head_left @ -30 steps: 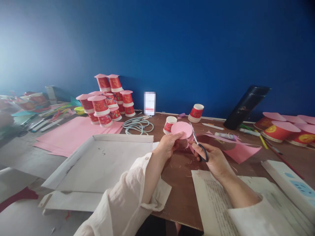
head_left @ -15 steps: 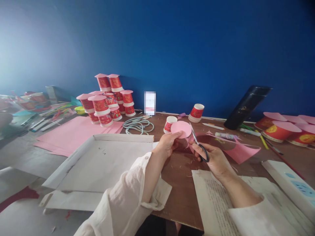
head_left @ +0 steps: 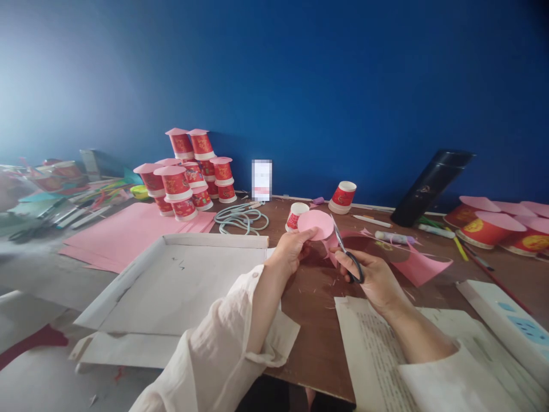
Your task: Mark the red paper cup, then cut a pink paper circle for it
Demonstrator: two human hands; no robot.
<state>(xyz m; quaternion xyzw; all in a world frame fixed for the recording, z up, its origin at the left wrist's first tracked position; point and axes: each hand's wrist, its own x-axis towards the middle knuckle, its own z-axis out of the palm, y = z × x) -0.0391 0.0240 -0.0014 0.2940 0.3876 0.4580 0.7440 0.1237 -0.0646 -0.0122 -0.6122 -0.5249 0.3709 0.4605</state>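
My left hand (head_left: 293,250) pinches a round pink paper disc (head_left: 315,224) by its near edge. In my right hand (head_left: 377,281) are scissors (head_left: 354,266) with black handles, their blades pointing up along the disc's right edge. Pink paper scraps (head_left: 421,264) lie on the table to the right of the scissors, and another bit of pink shows just below the disc. Just behind the disc stands a red and white paper cup (head_left: 297,216), partly covered by it. A second red cup (head_left: 343,198) is farther back, near the wall.
Stacked red cups with pink paper tops (head_left: 176,184) stand at the left, beside pink sheets (head_left: 128,233) and a coiled cable (head_left: 241,218). A white box lid (head_left: 180,292) lies near my left arm. At the right are a leaning black flask (head_left: 429,187), more cups (head_left: 489,229) and a power strip (head_left: 510,320).
Almost nothing differs. Both hands, the disc and the scissors hold nearly the same place, with the pink scrap at the right shifted very slightly.
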